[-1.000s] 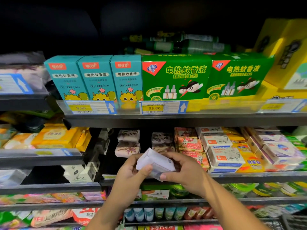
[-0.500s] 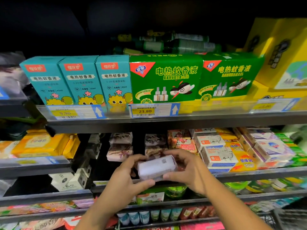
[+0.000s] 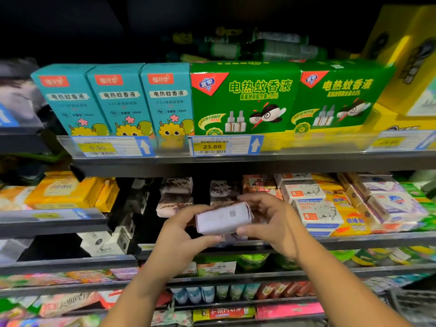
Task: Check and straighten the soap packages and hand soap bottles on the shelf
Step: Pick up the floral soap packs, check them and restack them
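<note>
Your left hand [image 3: 181, 234] and right hand [image 3: 276, 223] each pinch one end of the pack [image 3: 221, 218], thumbs underneath. The pack sits just above the shelf [image 3: 354, 241] front edge, long axis parallel to it. Move it straight rearward.

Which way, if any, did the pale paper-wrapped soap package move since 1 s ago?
Yes. The pale paper-wrapped soap package levelled out from tilted and rose against the stacked floral soap packs behind, now overlapping them.

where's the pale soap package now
Head view, mid-frame: the pale soap package is held between left hand and right hand, left of the goat soap boxes.
</note>
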Demonstrator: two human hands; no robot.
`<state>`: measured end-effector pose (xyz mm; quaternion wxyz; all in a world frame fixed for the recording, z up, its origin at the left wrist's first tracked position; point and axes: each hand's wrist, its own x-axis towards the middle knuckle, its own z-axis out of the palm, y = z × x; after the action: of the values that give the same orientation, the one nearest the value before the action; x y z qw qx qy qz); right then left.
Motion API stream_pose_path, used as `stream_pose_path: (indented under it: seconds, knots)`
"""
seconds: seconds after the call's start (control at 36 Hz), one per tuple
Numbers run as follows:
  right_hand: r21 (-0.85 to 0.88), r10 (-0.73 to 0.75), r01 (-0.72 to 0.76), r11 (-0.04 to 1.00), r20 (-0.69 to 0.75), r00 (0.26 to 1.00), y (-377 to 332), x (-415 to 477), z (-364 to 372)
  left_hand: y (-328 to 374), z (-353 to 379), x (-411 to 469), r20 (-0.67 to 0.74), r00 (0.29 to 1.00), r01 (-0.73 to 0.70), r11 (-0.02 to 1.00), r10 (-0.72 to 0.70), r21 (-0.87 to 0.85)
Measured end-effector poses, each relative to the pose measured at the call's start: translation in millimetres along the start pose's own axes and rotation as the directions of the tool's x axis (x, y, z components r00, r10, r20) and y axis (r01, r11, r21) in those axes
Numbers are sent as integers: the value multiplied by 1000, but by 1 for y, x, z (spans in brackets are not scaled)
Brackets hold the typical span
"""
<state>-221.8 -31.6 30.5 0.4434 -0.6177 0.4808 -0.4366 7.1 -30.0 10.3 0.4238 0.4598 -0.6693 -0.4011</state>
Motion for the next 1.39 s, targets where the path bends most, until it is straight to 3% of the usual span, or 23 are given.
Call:
stream_pose_path:
  seconds: [0.06, 0.11, 0.22, 0.28, 0.33, 0.42, 0.53, 0.61, 0.69, 0.78, 0.83, 0.97, 1.03, 1.11, 1.28, 1.33, 1.39]
  knots:
    - [182, 122, -119, 976, -7, 993, -3, 1, 1, 8, 4, 2, 54, 989, 147, 953, -138, -266]
    - [238, 251, -250, 939, 25, 968, -7, 3, 3, 16, 10, 7, 102, 956, 293, 872, -276, -391]
    - [164, 561, -566, 808, 84, 824, -8, 2, 7, 23, 17, 16, 236, 771, 628, 648, -591, -431]
    - [107, 643, -654, 749, 120, 756, -5, -2, 8, 18, 18, 14, 285, 687, 720, 572, -668, -394]
    - [89, 664, -676, 731, 134, 736, -6, -1, 7, 19, 17, 17, 311, 660, 745, 543, -683, -387]
    - [73, 609, -610, 789, 41, 792, -11, 7, 1, 20, 15, 21, 323, 709, 702, 582, -627, -410]
    - [-52, 333, -333, 941, -21, 943, -15, 13, -7, 20, 7, 24, 239, 862, 507, 782, -447, -363]
    - [-79, 190, -188, 979, 21, 982, -11, 12, -10, 16, 0, 23, 183, 933, 350, 900, -310, -260]
    - [-224, 61, -57, 973, 10, 998, 3, 10, -10, 5, -5, 21, 91, 986, 147, 985, -139, -90]
    - [-369, 60, -19, 929, 102, 993, 10, 8, -7, -4, -10, 20, 40, 981, -196, 950, 192, 241]
    - [-258, 145, -96, 961, 178, 973, 11, 8, -3, -10, -11, 18, 60, 956, -289, 893, 286, 345]
    - [-141, 181, -159, 977, 159, 971, 16, 12, 6, -24, -14, 17, 87, 968, -251, 914, 235, 320]
    - [-142, 186, -163, 976, 168, 968, 18, 13, 7, -23, -17, 20, 207, 971, -186, 918, 118, 350]
    - [-174, 176, -142, 974, 199, 964, 22, 17, 14, -26, -22, 22, 386, 911, -25, 913, -147, 406]
    - [-301, 192, -111, 947, 253, 948, 25, 24, 24, -38, -24, 28, 302, 938, 54, 931, -172, 362]
    - [-392, 196, -68, 918, 296, 935, 22, 27, 24, -44, -27, 29, 287, 943, 29, 900, -169, 434]
    - [-567, 198, 32, 823, 340, 919, 17, 32, 20, -50, -31, 29, 262, 949, 10, 846, -177, 533]
